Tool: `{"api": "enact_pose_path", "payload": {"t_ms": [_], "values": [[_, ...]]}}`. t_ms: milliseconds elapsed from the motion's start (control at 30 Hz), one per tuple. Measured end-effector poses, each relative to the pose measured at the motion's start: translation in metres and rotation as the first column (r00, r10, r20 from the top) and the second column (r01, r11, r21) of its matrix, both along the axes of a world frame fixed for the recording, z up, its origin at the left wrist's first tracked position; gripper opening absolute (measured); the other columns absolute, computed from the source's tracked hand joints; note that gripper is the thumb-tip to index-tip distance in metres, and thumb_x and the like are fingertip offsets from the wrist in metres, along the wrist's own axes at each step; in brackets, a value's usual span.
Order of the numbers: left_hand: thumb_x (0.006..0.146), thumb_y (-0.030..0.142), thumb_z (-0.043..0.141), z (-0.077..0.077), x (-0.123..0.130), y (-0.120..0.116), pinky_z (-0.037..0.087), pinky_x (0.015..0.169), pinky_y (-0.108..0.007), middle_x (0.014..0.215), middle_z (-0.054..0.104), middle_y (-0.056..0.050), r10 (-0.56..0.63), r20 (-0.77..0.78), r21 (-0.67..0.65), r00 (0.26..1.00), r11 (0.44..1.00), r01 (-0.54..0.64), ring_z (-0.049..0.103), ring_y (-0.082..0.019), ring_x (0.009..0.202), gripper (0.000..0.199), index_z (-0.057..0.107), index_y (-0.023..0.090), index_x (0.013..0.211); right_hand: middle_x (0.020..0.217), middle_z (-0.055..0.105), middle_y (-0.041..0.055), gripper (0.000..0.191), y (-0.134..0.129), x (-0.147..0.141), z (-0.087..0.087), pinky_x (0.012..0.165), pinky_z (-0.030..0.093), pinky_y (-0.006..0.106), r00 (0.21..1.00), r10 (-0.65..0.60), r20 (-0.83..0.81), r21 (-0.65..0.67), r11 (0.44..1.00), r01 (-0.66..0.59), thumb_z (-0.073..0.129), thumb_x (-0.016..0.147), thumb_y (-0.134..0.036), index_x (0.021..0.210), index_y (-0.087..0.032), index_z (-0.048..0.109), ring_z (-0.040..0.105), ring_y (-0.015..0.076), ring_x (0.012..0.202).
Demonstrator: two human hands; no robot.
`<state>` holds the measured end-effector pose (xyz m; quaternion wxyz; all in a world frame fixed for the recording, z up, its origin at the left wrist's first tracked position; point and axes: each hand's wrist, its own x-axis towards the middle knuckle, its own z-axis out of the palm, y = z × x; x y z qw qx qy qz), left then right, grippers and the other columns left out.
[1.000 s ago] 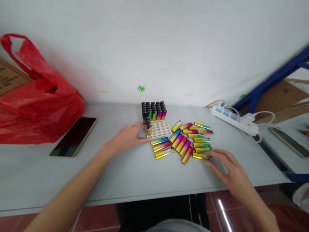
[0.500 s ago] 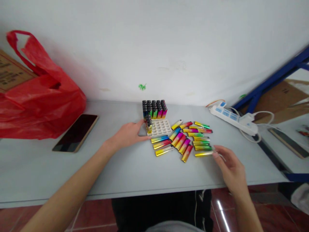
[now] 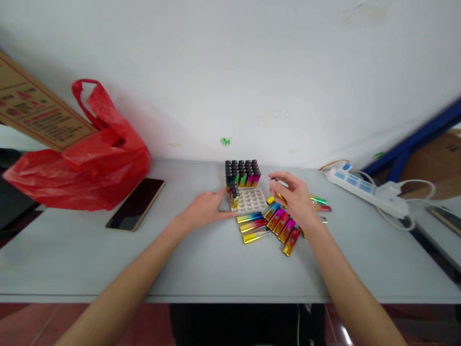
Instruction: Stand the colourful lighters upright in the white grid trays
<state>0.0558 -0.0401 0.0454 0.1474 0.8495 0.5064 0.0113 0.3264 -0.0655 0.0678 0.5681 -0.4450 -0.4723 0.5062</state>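
Note:
A white tray (image 3: 252, 199) with rows of holes lies on the table, a few lighters (image 3: 235, 194) standing in its left column. My left hand (image 3: 203, 209) steadies the tray's left end, thumb along the front edge and fingers at the back. Above the right side of the tray, my right hand (image 3: 293, 194) pinches a lighter (image 3: 274, 179); only its dark top shows, the rest is behind the fingers. Loose shiny lighters (image 3: 281, 226) in yellow, pink, blue and red lie in front of the tray and under my right hand. Behind it stands a block of upright lighters (image 3: 243, 173).
A phone (image 3: 136, 204) lies left of my left hand, near a red plastic bag (image 3: 104, 168) and a cardboard box (image 3: 43, 105). At the right, a white power strip (image 3: 367, 191) with cables rests on the table beside a blue metal frame (image 3: 414, 137). A wall stands behind.
My right hand has moved from the loose lighters at the right up and left to the tray, carrying a lighter. My left hand stays at the tray. The camera view has shifted.

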Motion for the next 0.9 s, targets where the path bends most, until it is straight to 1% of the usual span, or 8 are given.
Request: {"api": "enact_pose_path", "payload": {"t_ms": [100,233,400,467,567,700,800,900], "values": [[0.094,0.075,0.064,-0.001,-0.001,-0.001,0.05,0.071,-0.034,0.091,0.079,-0.008,-0.002,0.019,0.004,1.0,1.0,0.002,0.076,-0.031,0.083,0.081,0.052,0.017,0.149,0.068,0.06,-0.003,0.043,0.012,-0.018,-0.02,0.045,0.031,0.022,0.992,0.095,0.083,-0.056,0.994,-0.09,0.092,0.077,-0.054,0.096,-0.018,0.079,0.046,0.0088,0.055],[0.093,0.076,0.063,-0.004,-0.002,0.0,0.05,0.071,-0.034,0.09,0.079,-0.007,-0.02,0.032,0.022,0.999,1.0,0.02,0.077,-0.032,0.083,0.081,0.051,0.019,0.15,0.067,0.064,-0.0016,0.046,0.002,-0.025,-0.036,0.046,0.036,0.022,0.981,0.175,0.087,-0.083,0.982,-0.168,0.081,0.087,-0.063,0.085,-0.019,0.069,0.047,0.0082,0.051],[0.094,0.076,0.063,-0.004,-0.002,0.001,0.05,0.071,-0.034,0.089,0.078,-0.008,-0.009,0.017,0.015,1.0,1.0,0.009,0.077,-0.032,0.083,0.083,0.049,0.019,0.153,0.055,0.044,-0.0122,0.052,-0.015,-0.029,-0.033,0.039,0.018,0.019,0.983,0.183,0.033,-0.178,0.968,-0.175,0.073,0.088,-0.074,0.1,-0.026,0.058,0.028,0.0067,0.041],[0.094,0.077,0.062,-0.003,-0.001,0.001,0.05,0.07,-0.035,0.089,0.078,-0.008,-0.008,0.015,0.01,1.0,1.0,0.008,0.076,-0.032,0.082,0.083,0.049,0.019,0.152,0.056,0.037,-0.0124,0.059,-0.017,-0.032,-0.03,0.04,0.018,0.018,0.982,0.187,0.016,-0.213,0.961,-0.18,0.071,0.085,-0.082,0.093,-0.025,0.058,0.025,0.0064,0.043],[0.094,0.077,0.06,-0.002,-0.002,0.0,0.05,0.069,-0.035,0.088,0.077,-0.008,-0.004,0.011,-0.001,1.0,1.0,0.004,0.076,-0.033,0.081,0.083,0.05,0.019,0.151,0.051,0.03,-0.0101,0.07,-0.016,-0.037,-0.03,0.04,0.015,0.022,0.981,0.189,0.042,-0.265,0.949,-0.171,0.054,0.088,-0.09,0.067,-0.023,0.051,0.021,0.0064,0.042],[0.094,0.075,0.062,-0.002,-0.003,0.0,0.052,0.072,-0.035,0.09,0.078,-0.008,0.001,0.006,-0.008,1.0,1.0,-0.001,0.076,-0.032,0.081,0.08,0.051,0.019,0.151,0.043,0.027,-0.0071,0.068,-0.016,-0.04,-0.036,0.039,0.014,0.026,0.989,0.095,0.11,-0.294,0.954,-0.058,0.049,0.096,-0.074,0.051,-0.027,0.034,0.021,0.0078,0.039],[0.094,0.075,0.062,-0.002,-0.003,0.0,0.052,0.074,-0.035,0.091,0.078,-0.008,0.002,0.003,-0.011,1.0,1.0,-0.002,0.076,-0.032,0.082,0.079,0.051,0.02,0.15,0.043,0.027,-0.007,0.059,-0.016,-0.038,-0.04,0.039,0.013,0.028,0.991,0.054,0.126,-0.287,0.958,-0.016,0.049,0.097,-0.061,0.051,-0.028,0.033,0.02,0.0087,0.038],[0.093,0.076,0.061,-0.002,-0.003,0.001,0.052,0.073,-0.035,0.09,0.078,-0.007,0.006,0.005,-0.024,1.0,1.0,-0.006,0.076,-0.032,0.082,0.08,0.051,0.021,0.15,0.044,0.029,-0.0067,0.057,-0.016,-0.036,-0.041,0.039,0.014,0.028,0.991,0.03,0.128,-0.258,0.966,0.004,0.05,0.096,-0.058,0.051,-0.027,0.035,0.022,0.009,0.038]]}}
